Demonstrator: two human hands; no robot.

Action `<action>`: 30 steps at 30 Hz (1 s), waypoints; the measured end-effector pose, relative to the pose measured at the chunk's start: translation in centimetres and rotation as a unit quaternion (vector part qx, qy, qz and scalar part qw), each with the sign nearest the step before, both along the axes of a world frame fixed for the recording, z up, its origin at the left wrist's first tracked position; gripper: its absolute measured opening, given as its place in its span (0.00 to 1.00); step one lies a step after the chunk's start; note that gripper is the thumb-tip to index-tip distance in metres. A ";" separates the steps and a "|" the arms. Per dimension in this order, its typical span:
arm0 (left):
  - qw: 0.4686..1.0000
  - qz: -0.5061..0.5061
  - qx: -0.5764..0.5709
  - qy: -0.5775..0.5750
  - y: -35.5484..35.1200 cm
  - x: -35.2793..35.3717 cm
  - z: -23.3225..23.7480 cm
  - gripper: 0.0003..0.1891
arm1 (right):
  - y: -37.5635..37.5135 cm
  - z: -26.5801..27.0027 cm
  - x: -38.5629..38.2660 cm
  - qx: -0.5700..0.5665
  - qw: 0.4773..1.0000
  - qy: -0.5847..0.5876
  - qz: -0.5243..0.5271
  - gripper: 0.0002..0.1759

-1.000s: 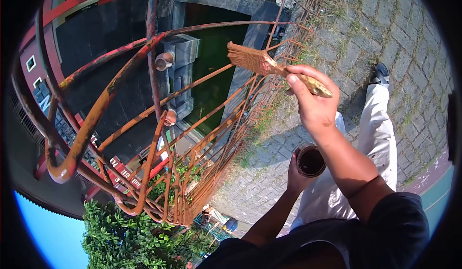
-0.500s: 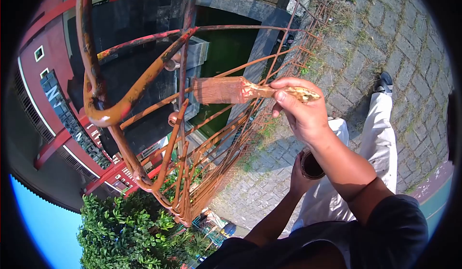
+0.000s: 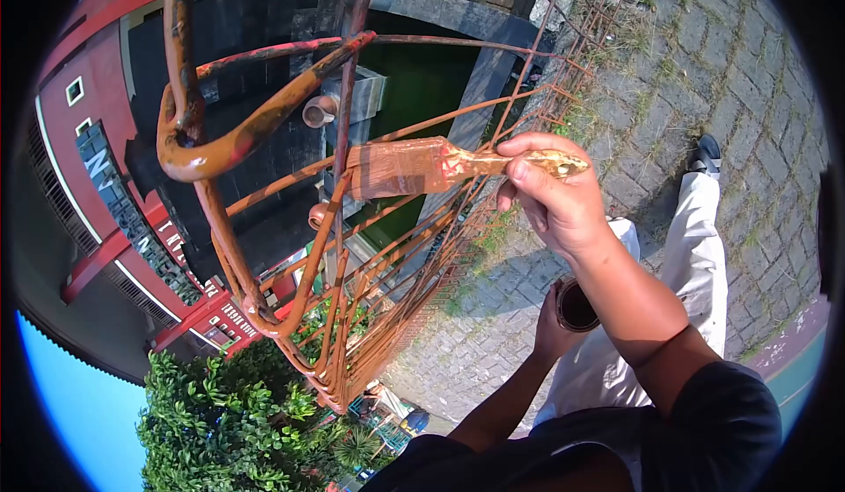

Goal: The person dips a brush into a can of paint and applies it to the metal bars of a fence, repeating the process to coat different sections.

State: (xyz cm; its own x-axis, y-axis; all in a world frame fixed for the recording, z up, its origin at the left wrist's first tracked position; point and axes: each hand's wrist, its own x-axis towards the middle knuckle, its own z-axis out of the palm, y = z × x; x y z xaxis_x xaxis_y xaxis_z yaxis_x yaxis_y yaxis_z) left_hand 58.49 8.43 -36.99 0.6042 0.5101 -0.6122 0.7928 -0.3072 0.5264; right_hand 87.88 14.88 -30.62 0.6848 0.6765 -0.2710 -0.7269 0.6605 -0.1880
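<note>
My right hand (image 3: 563, 193) grips the handle of a wide paintbrush (image 3: 400, 168), thumb and fingers pressed round it. Brown paint coats the bristles, whose tip is at or just in front of a thin upright bar of the metal railing (image 3: 211, 162); contact is unclear. The railing bars are orange-brown, with dark and red patches on some. Lower in the view, my left hand (image 3: 553, 329) is wrapped round a round container (image 3: 577, 305) with dark contents, partly behind my right forearm.
Stone paving (image 3: 669, 96) with grass in its joints lies at the right, beneath my legs in pale trousers (image 3: 695, 246). Beyond the railing are green water (image 3: 422, 78), clay pots (image 3: 319, 112) and a red building (image 3: 97, 78). Leafy plants (image 3: 211, 413) grow at the lower left.
The railing's large bent bar and the clay pots have shifted in view. My right hand and the brush sit slightly lower against the bars. Both hands keep their holds.
</note>
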 end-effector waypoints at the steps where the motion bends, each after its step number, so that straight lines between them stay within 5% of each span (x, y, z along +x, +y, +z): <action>1: 1.000 0.000 -0.012 0.004 -0.1 -0.3 -0.3 0.59 | 0.4 -0.5 0.4 0.008 1.000 -0.005 0.012 0.12; 3: 0.999 0.000 -0.033 0.009 0.0 -1.1 -1.5 0.59 | 1.0 -1.5 1.2 0.025 0.999 -0.017 0.036 0.13; 5: 0.999 -0.027 0.003 -0.019 -0.4 -1.9 -2.1 0.63 | 2.9 -4.1 2.4 0.156 0.985 -0.001 0.067 0.13; 10: 0.998 -0.050 0.027 -0.009 -0.6 -2.1 -2.5 0.64 | 6.1 -3.6 6.0 0.129 0.980 -0.083 0.130 0.15; 17: 0.999 -0.045 0.002 -0.021 -0.1 -2.3 -2.2 0.63 | 0.0 -4.3 5.5 -0.074 0.991 -0.109 0.029 0.14; 21: 0.999 -0.033 0.007 -0.009 0.2 -1.2 -1.7 0.60 | -0.4 -1.5 4.3 -0.054 0.987 -0.129 0.082 0.13; 23: 0.999 -0.033 0.011 -0.005 0.1 -1.5 -1.7 0.59 | 0.8 -2.5 4.5 -0.132 0.976 -0.174 -0.017 0.10; 26: 0.999 -0.023 -0.014 -0.026 1.2 0.9 0.4 0.55 | -3.4 0.5 5.4 -0.228 0.848 -0.439 -0.188 0.08; 30: 0.999 -0.013 -0.017 -0.041 0.7 -0.4 -0.6 0.52 | -4.1 4.6 5.1 -0.213 0.701 -0.633 -0.250 0.11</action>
State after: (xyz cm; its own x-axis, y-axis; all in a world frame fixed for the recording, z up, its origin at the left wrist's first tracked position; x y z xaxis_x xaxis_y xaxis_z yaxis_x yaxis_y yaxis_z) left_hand 58.05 9.14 -37.58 0.6659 0.4728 -0.5772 0.7386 -0.3083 0.5996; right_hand 92.96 10.80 -26.07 0.6814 0.3078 0.6640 0.5032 0.4619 -0.7304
